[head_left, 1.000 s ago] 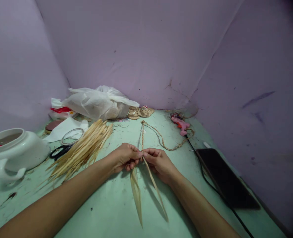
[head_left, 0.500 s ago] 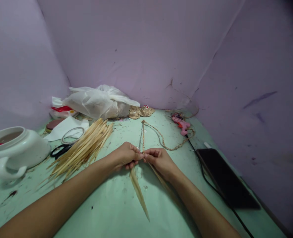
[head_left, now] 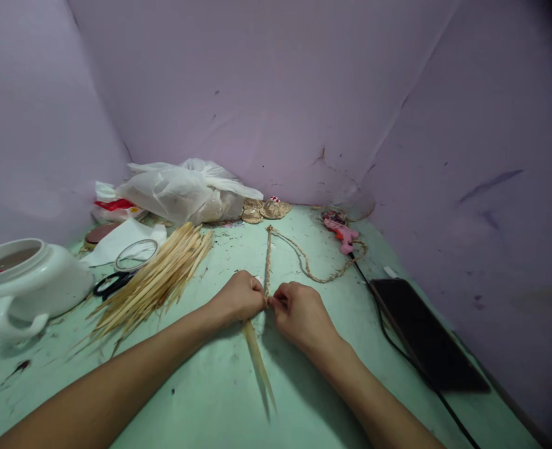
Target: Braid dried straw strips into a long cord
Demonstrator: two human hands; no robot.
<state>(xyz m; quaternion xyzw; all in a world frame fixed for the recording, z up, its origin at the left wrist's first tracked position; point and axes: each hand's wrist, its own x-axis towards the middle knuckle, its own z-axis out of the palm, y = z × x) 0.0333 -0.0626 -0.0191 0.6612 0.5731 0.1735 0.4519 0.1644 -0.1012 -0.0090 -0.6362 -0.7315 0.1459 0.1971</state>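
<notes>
A thin braided straw cord (head_left: 269,259) runs from my fingers up the table, bends at the top and curves off to the right. My left hand (head_left: 242,298) is closed on the cord's near end, and a flat dry straw strip (head_left: 257,362) hangs from under it toward me. Close beside it, my right hand (head_left: 299,312) pinches at the same end of the cord with thumb and forefinger. The exact spot between the fingertips is partly hidden. To the left of my hands lies a bundle of dry straw strips (head_left: 158,277).
Black-handled scissors (head_left: 111,284) and a tape roll (head_left: 136,254) lie by the bundle, near a white pot (head_left: 55,280). A plastic bag (head_left: 182,190) and woven straw pieces (head_left: 276,209) sit at the back. Rightward are a pink glue gun (head_left: 341,236), its cable, and a black phone (head_left: 428,337).
My hands have shifted slightly toward me and turned over more, with knuckles up. The strip that lay under my right hand no longer shows; the other strip has swung a little left.
</notes>
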